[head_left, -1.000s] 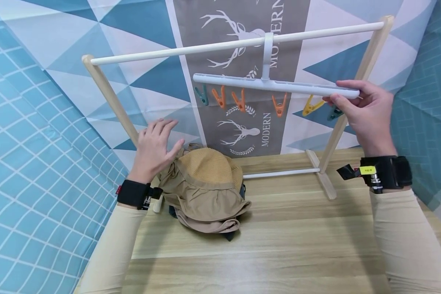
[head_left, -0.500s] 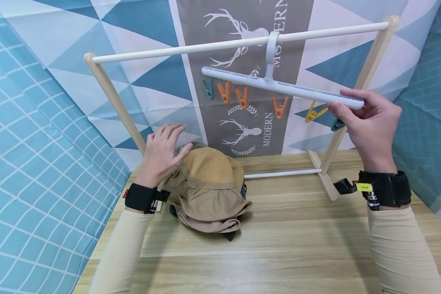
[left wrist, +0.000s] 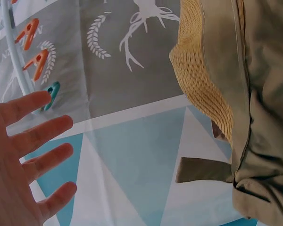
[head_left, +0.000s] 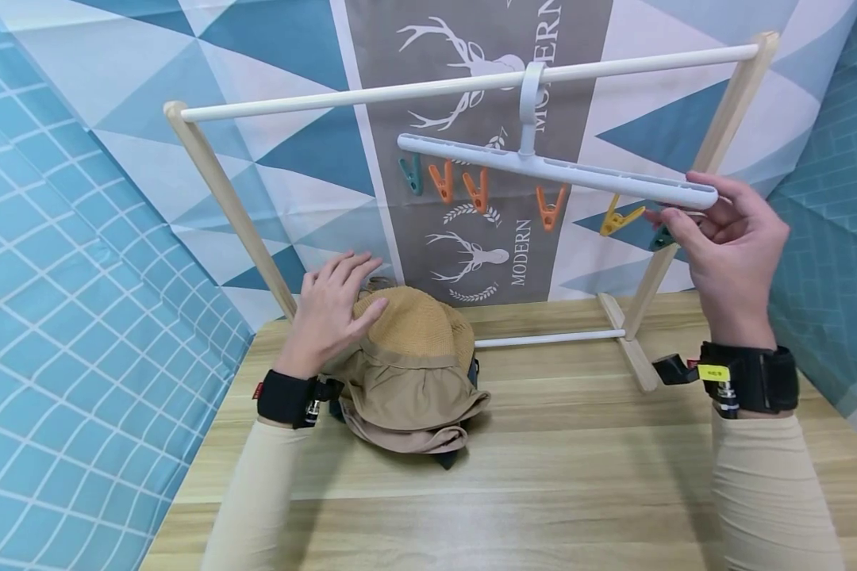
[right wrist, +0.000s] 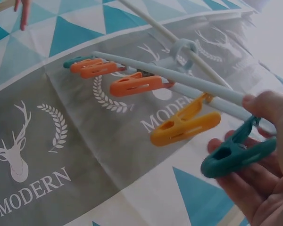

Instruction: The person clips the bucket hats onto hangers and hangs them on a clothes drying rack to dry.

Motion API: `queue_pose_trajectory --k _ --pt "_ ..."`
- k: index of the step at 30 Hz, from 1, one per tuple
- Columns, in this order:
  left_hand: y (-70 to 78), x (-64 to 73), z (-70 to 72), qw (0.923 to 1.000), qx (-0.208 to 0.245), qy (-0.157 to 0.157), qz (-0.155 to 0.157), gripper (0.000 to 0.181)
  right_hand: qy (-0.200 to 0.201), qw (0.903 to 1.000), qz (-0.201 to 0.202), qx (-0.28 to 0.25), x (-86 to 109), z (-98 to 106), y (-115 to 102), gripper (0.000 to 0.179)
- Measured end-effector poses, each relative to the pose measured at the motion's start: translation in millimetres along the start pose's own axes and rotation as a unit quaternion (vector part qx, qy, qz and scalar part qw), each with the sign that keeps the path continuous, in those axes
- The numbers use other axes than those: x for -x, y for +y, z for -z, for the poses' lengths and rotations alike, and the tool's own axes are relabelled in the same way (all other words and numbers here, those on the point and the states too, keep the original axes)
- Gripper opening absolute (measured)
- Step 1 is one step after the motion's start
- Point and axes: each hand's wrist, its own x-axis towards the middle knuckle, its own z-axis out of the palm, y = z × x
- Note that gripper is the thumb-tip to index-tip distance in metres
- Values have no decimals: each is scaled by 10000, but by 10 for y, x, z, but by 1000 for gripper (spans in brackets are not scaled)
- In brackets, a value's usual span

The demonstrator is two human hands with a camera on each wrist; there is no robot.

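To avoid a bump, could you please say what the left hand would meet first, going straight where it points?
The left hand would probably meet the patterned cloth behind the rack, though depth is unclear.

Garment rack on tabletop, cloth backdrop behind. Clip hanger on top rail, right of centre; clips in a row beneath. Right hand at hanger's right end. Sun hat atop pile, left, before bottom rail; left hand by its left side.
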Motion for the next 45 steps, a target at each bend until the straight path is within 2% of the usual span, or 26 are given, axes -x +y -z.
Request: queue_pose_trajectory --k 8,16,18,23,25,28,31,39,42,45 --pt "30 55 -74 9996 260 95 44 105 35 9985 -541 62 109 97 103 43" --pt "31 102 -147 9987 324 384 -64 96 22 9974 -721 52 199 140 180 39" --pt "36 114 -144 9987 326 386 -73 94 -112 9971 -748 111 208 168 187 39" --pt "46 155 -135 9993 277 255 6 96 -814 9902 -1015 503 256 258 225 38" --pt "49 177 -141 9995 252 192 59 97 -1025 9850 -1104 842 280 285 248 37" --pt "60 205 -160 9995 254 137 127 100 -1115 9754 -1176 1492 314 313 275 38" --pt "82 224 -179 9994 297 80 157 101 -1061 9666 -1214 1993 333 330 293 42" --pt "144 250 -186 9990 366 106 232 103 -760 9531 -1151 2694 346 346 278 47" --pt "154 258 -170 9988 394 112 276 103 -484 9510 -1087 2854 355 339 269 55" --pt "157 270 -165 9987 403 110 276 104 -230 9528 -1076 2829 352 318 283 64"
